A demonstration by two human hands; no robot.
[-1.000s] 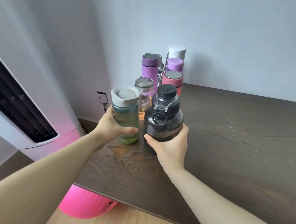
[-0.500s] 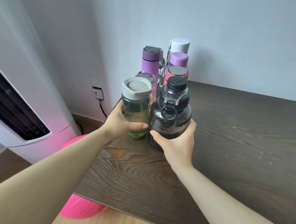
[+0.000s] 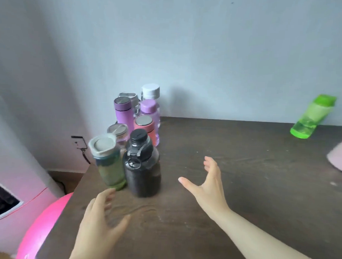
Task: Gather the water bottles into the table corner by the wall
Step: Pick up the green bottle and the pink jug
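A cluster of bottles stands in the table's far left corner by the wall. In front are a teal-green bottle with a grey lid (image 3: 109,167) and a dark smoky bottle with a black cap (image 3: 142,167). Behind them stand a glass jar bottle (image 3: 118,134), a coral flask (image 3: 145,126), a purple flask (image 3: 123,113), a lilac bottle (image 3: 150,111) and a white-capped bottle (image 3: 150,91). A bright green bottle (image 3: 313,117) leans against the wall at the far right. My left hand (image 3: 101,223) and my right hand (image 3: 205,186) hover open, apart from the bottles.
The dark wooden table (image 3: 241,190) meets the white wall at its back edge. A pale pink object (image 3: 339,158) sits at the right edge. A pink ball (image 3: 40,227) and a white-pink appliance (image 3: 13,182) are on the floor left of the table.
Both hands have let go of the teal-green and dark bottles and pulled back toward me with fingers spread. The view has swung right, revealing the bright green bottle.
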